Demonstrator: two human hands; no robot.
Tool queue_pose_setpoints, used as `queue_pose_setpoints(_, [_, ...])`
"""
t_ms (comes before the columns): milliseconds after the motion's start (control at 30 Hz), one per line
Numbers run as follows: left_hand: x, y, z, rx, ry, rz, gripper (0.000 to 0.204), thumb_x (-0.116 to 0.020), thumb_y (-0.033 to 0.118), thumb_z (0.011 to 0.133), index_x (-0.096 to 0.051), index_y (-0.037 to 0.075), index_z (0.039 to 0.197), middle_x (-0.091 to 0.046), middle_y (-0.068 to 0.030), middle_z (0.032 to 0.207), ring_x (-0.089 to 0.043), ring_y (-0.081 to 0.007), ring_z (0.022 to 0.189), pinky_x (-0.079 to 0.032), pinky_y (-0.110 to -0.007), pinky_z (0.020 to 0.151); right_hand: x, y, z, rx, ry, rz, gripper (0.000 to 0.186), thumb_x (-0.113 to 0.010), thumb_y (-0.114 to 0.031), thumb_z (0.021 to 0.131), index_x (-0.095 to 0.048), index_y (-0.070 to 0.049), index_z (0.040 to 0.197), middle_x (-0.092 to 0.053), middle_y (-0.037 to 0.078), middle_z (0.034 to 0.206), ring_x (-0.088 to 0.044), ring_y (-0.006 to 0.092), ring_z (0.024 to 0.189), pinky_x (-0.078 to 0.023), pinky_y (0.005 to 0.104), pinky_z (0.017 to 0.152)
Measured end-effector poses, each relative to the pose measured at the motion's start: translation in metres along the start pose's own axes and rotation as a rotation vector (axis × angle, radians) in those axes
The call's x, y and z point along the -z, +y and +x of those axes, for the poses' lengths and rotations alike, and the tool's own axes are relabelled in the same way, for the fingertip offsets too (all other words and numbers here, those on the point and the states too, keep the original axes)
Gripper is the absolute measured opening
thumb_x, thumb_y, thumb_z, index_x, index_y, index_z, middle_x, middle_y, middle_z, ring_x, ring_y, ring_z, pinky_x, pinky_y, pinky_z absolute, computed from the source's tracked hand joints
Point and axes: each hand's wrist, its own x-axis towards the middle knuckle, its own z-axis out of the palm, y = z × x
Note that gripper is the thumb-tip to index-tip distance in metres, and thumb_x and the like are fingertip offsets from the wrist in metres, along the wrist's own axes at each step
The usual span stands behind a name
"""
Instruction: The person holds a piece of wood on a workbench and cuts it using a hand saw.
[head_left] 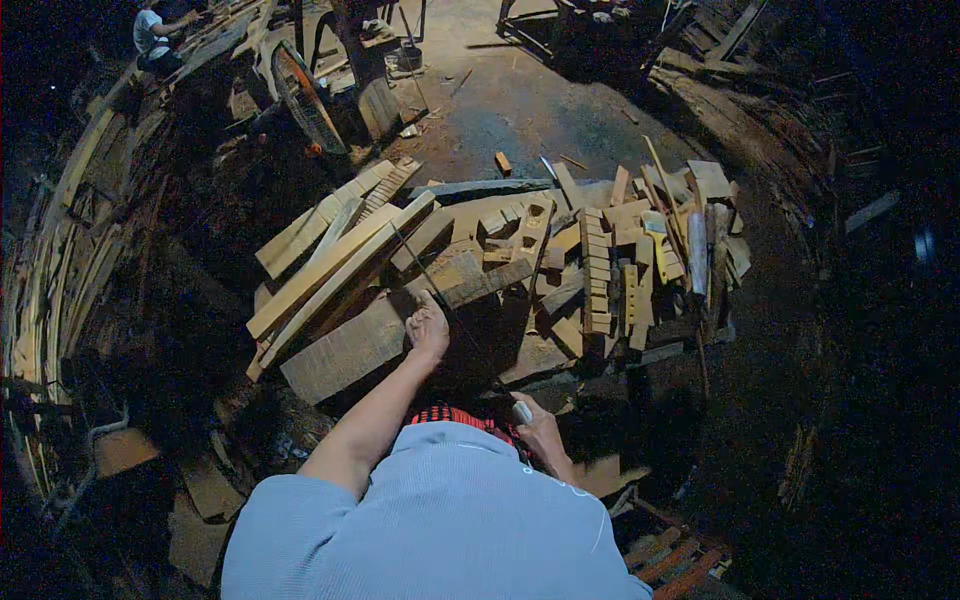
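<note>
My left hand (427, 328) is closed, with the fingers bent at the end of a short wooden board (480, 285) on the workbench; what they grip, if anything, is hidden. A long, thin dark strip (418, 258), like a saw blade seen edge-on, runs past these fingers toward my body. Close to my waist, my right hand (545, 435) is wrapped around a pale handle (522, 412). Shadow hides whether strip and handle join. A broad wooden beam (345, 350) lies left of my left hand, below several long planks (340, 265).
Cut wood pieces crowd the bench's right half, with a notched block (596, 275), a yellow-handled brush (656, 240) and a pale cylindrical tool (697, 250). Beyond stands a large round fan-like frame (305, 98). Far left, another person (155, 35) sits by stacked timber. Scrap wood (205, 500) lies lower left.
</note>
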Motion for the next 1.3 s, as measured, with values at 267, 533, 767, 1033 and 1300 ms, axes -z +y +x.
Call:
queue_pose_setpoints(267, [0.000,0.003,0.006,0.233,-0.025,-0.268,0.051,-0.020,0.031,0.096,-0.049,-0.007,0.115,-0.064,-0.0199,0.081,-0.061,-0.0288,0.077,-0.043,-0.037,0.077,-0.008,-0.028,0.048,0.139,0.050,0.097,0.053,-0.057,-0.008,0.069,-0.050,-0.017,0.121,-0.061,0.022,0.097,-0.060,0.0365,0.093,-0.047,0.0396,0.076])
queue_pose_setpoints(533, [0.031,0.012,-0.006,0.156,-0.019,-0.228,0.056,-0.017,0.032,0.097,-0.057,-0.008,0.102,-0.064,-0.0189,0.076,-0.061,-0.0294,0.073,-0.044,-0.038,0.072,-0.007,-0.021,0.036,0.148,0.050,0.024,0.065,-0.058,-0.001,0.064,-0.047,-0.023,0.124,-0.061,0.019,0.099,-0.062,0.0329,0.089,-0.048,0.0409,0.071])
queue_pose_setpoints(767, [0.009,0.002,0.004,0.129,-0.160,-0.275,0.046,-0.022,0.024,0.097,-0.035,-0.009,0.126,-0.064,-0.0187,0.077,-0.061,-0.0292,0.067,-0.045,-0.040,0.066,-0.002,0.012,0.000,0.092,0.002,0.093,0.067,-0.059,0.004,0.064,-0.047,-0.024,0.124,-0.063,0.018,0.097,-0.061,0.0352,0.090,-0.049,0.0406,0.076])
queue_pose_setpoints(1033, [-0.013,-0.003,0.009,0.057,-0.106,-0.117,0.051,-0.035,0.011,0.088,-0.024,-0.007,0.134,-0.064,-0.0174,0.081,-0.062,-0.0285,0.071,-0.045,-0.037,0.066,0.003,-0.002,0.014,0.081,0.042,0.047,0.062,-0.055,0.000,0.065,-0.048,-0.022,0.123,-0.061,0.022,0.094,-0.060,0.0382,0.089,-0.048,0.0431,0.076])
queue_pose_setpoints(1300, [0.012,0.002,0.000,0.035,-0.111,-0.043,0.058,-0.041,0.009,0.084,-0.021,-0.008,0.136,-0.063,-0.0172,0.080,-0.062,-0.0247,0.074,-0.046,-0.035,0.064,-0.010,-0.034,0.052,0.157,0.072,0.131,0.055,-0.056,-0.004,0.064,-0.053,-0.019,0.117,-0.061,0.023,0.091,-0.061,0.0373,0.087,-0.049,0.0423,0.074])
